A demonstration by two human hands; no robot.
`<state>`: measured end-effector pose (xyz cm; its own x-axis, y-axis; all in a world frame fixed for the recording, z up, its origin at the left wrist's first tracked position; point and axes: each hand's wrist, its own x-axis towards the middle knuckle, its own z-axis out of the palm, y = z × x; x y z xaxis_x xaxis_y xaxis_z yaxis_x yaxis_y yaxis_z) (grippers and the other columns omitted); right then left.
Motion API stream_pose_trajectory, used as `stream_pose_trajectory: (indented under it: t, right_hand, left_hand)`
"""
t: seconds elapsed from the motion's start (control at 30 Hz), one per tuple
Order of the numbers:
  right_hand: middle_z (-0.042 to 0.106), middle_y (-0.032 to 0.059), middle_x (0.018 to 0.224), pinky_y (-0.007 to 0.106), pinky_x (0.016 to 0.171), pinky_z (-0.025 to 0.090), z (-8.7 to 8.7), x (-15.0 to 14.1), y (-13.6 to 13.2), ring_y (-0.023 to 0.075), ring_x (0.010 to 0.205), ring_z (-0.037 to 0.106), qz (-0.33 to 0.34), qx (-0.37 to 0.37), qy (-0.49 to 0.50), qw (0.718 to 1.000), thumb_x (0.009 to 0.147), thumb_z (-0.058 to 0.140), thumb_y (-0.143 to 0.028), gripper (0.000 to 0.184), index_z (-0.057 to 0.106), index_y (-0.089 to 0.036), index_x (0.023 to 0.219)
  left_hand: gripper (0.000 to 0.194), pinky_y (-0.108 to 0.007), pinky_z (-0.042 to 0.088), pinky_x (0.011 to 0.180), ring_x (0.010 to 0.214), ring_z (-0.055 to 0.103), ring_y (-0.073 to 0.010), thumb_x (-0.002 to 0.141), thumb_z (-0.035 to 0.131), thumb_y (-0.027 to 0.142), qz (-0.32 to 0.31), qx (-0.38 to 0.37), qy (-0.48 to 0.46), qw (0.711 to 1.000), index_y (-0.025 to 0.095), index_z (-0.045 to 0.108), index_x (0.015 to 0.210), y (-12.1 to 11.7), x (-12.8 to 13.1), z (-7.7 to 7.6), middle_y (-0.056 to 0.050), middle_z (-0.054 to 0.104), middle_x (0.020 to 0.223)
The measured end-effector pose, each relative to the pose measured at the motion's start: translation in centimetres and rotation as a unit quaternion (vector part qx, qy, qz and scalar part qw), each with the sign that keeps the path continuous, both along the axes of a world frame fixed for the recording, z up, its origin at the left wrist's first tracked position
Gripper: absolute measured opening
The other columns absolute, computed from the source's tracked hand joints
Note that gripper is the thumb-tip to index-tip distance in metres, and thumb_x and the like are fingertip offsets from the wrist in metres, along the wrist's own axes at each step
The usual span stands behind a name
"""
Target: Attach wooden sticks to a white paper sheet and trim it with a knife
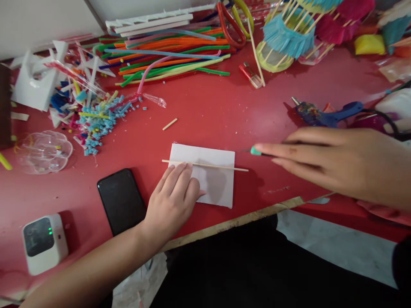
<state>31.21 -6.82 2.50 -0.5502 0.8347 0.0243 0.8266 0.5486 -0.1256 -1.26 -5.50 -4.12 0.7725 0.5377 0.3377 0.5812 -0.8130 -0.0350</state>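
Note:
A thin wooden stick [221,166] lies across a white rectangular card [218,188], with both its ends past the card's edges. The bent fingertips of my left hand [175,188] press the stick down near its left part; the thumb rests on the card. To the right, above the red table, my right hand [346,158] is closed on a craft knife with a teal front [256,150]. Its thin blade points left toward the card and is apart from the stick. Most of the knife's handle is hidden under the fingers.
A black phone [122,201] lies by my left forearm, with a white device [45,244] farther left. A short stick piece [170,124] lies behind the card. Pipe cleaners [173,53], cut bits [96,128], a lighter [250,75] and a blue glue gun [327,113] are farther back.

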Motion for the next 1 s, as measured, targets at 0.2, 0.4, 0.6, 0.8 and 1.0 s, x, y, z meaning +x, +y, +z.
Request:
stream_pose_trajectory:
  t: [0.2, 0.4, 0.6, 0.8, 1.0]
  right_hand:
    - [0.062, 0.0138, 0.102, 0.039, 0.07, 0.047, -2.8, -1.7, 3.6, 0.024, 0.085, 0.058, -0.133, 0.101, -0.058, 0.984, 0.097, 0.043, -0.025, 0.042, 0.068, -0.026, 0.13]
    - [0.057, 0.0128, 0.112, 0.047, 0.09, 0.046, -6.3, -2.3, 5.7, 0.0295, 0.106, 0.054, -0.15, 0.064, 0.028, 0.986, 0.094, 0.044, -0.02, 0.043, 0.067, -0.028, 0.13]
    - [0.059, 0.0146, 0.114, 0.042, 0.09, 0.049, -5.0, -4.6, 5.4, 0.028, 0.104, 0.057, -0.109, 0.043, 0.101, 0.988, 0.095, 0.052, -0.032, 0.03, 0.071, -0.017, 0.112]
    - [0.062, 0.0117, 0.114, 0.04, 0.09, 0.05, -5.0, -7.1, 5.4, 0.0273, 0.104, 0.062, -0.061, -0.13, 0.126, 0.981, 0.091, 0.06, -0.049, 0.034, 0.065, -0.02, 0.108]
    - [0.058, 0.0118, 0.118, 0.04, 0.089, 0.05, -5.4, -7.0, 4.8, 0.0282, 0.105, 0.061, -0.117, -0.133, 0.151, 0.973, 0.082, 0.069, -0.058, 0.05, 0.059, -0.019, 0.111]
  left_hand:
    - [0.025, -0.048, 0.058, 0.094, 0.1, 0.065, -0.0309, 0.092, 0.061, 0.024, 0.014, -0.027, 0.012, 0.999, 0.007, 0.063, 0.11, 0.6, 0.2, 0.0, -0.017, 0.068, 0.105]
    - [0.021, -0.043, 0.056, 0.09, 0.091, 0.062, -0.0239, 0.091, 0.052, 0.007, 0.008, -0.036, 0.008, 0.999, 0.013, 0.066, 0.105, 0.6, -0.3, -0.4, -0.01, 0.069, 0.1]
    - [0.02, -0.036, 0.054, 0.074, 0.082, 0.057, -0.0222, 0.094, 0.048, 0.007, 0.022, -0.102, -0.027, 0.994, 0.013, 0.065, 0.104, 0.7, -0.3, 0.0, -0.01, 0.067, 0.094]
    - [0.024, -0.043, 0.052, 0.075, 0.084, 0.06, -0.0264, 0.097, 0.042, 0.015, 0.096, -0.066, 0.024, 0.993, 0.018, 0.063, 0.108, 3.0, -2.8, 2.7, -0.009, 0.066, 0.092]
    - [0.018, -0.042, 0.051, 0.082, 0.09, 0.057, -0.0232, 0.096, 0.043, 0.018, 0.231, -0.081, -0.002, 0.97, 0.024, 0.06, 0.101, 6.6, -6.1, 2.4, -0.005, 0.059, 0.095]
